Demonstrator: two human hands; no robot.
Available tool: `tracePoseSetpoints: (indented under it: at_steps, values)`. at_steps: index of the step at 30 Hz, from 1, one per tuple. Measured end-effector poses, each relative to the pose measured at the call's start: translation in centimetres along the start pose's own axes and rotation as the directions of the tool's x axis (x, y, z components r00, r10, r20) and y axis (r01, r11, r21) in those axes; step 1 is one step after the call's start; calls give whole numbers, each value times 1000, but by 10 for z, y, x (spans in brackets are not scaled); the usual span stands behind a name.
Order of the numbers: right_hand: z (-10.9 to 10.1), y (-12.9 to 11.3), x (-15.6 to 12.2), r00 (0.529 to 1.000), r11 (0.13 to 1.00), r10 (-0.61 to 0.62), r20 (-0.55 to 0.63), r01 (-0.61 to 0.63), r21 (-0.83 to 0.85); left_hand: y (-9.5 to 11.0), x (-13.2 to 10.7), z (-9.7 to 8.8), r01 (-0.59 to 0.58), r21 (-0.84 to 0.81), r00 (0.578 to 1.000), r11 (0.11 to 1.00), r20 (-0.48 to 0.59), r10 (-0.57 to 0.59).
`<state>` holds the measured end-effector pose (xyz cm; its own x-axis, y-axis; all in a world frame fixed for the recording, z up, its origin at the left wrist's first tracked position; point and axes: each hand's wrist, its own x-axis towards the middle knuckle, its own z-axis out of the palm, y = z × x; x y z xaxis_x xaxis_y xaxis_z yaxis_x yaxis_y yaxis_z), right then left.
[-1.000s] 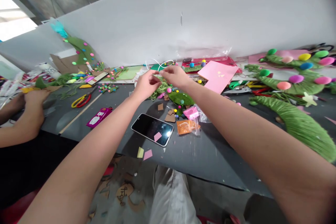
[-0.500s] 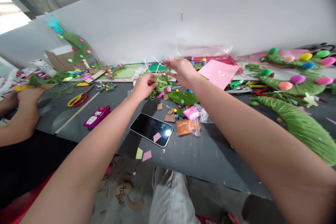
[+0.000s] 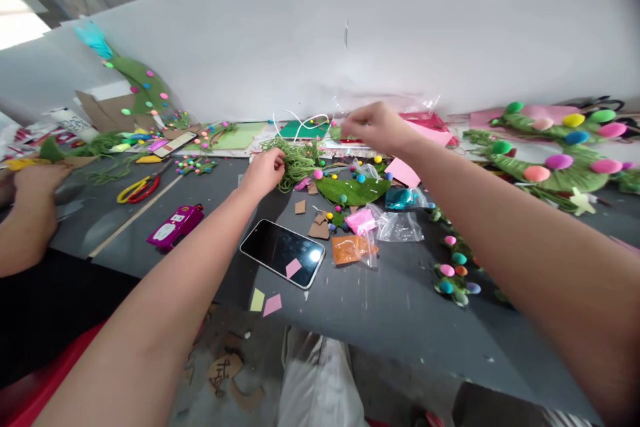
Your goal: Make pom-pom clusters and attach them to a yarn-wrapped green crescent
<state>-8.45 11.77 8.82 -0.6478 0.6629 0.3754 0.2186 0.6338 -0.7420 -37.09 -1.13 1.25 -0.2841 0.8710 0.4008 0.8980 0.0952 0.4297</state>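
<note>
Centrally, left hand [image 3: 266, 171], beside green yarn [image 3: 299, 161]

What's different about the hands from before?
The hands were close together. Now the right hand has moved away to the right, and the left hand a little left, beside the green yarn. I can't tell if either holds anything. The phone stayed put, pink scrap on top.
</note>
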Motion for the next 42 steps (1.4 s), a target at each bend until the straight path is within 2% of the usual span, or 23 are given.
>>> tracePoseSetpoints:
  at_steps: [2,3,5,8,11,14,15,17,20,22,24,26,28,31,32,34,37,40,42]
  values:
    - [-9,-1,3,985,967,59,-161,-16,255,1,1,2,5,16,1000,1000,-4,-5]
    - [-13,0,6,973,945,98,-209,-25,327,1,1,3,8,22,1000,1000,-5,-8]
    - [-21,5,12,960,935,144,-240,-53,351,2,2,3,12,34,1000,999,-4,-12]
    - [-26,21,13,972,976,142,-188,-106,188,1,3,0,16,50,1000,999,1,-16]
    - [-28,39,5,993,988,109,-45,-113,-102,-1,3,-3,19,66,1000,998,1,-19]
    - [-37,49,-7,982,881,148,121,-75,-467,-3,2,-5,25,80,1000,997,3,-25]
    - [-42,49,-11,978,838,158,137,-59,-542,-3,2,-5,30,83,1000,996,2,-30]
    - [-52,48,-16,987,834,145,75,-81,-545,-4,1,-5,42,89,999,995,-6,-41]
    - [-63,44,-23,990,930,125,-68,-141,-341,-3,-1,-6,61,97,998,993,-22,-59]
    - [-65,44,-25,986,955,145,-86,-163,-250,2,-1,-7,70,96,997,993,-43,-66]
    - [-64,47,-26,986,950,160,-49,-168,-262,11,0,-8,73,80,995,994,-78,-67]
    - [-62,52,-26,984,946,174,26,-160,-282,30,3,-9,58,44,991,997,-125,-52]
    - [-63,56,-25,980,954,181,77,-156,-257,58,5,-6,6,-14,985,1000,-175,-8]
    - [-68,54,-28,981,970,193,38,-185,-158,117,4,3,-79,-113,976,990,-212,54]
    - [-71,51,-30,982,975,191,15,-187,-121,138,2,9,-107,-195,975,975,-214,64]
    - [-78,40,-39,985,984,171,-14,-171,-46,178,-2,25,-149,-376,982,914,-164,92]
    - [-93,20,-63,993,994,94,-76,-90,56,230,-11,55,-197,-590,978,783,-69,194]
    - [-114,6,-96,986,996,11,-166,3,85,267,-23,82,-144,-748,982,647,-28,187]
    - [-129,7,-121,978,996,-8,-208,27,89,284,-32,94,-131,-815,981,564,-25,193]
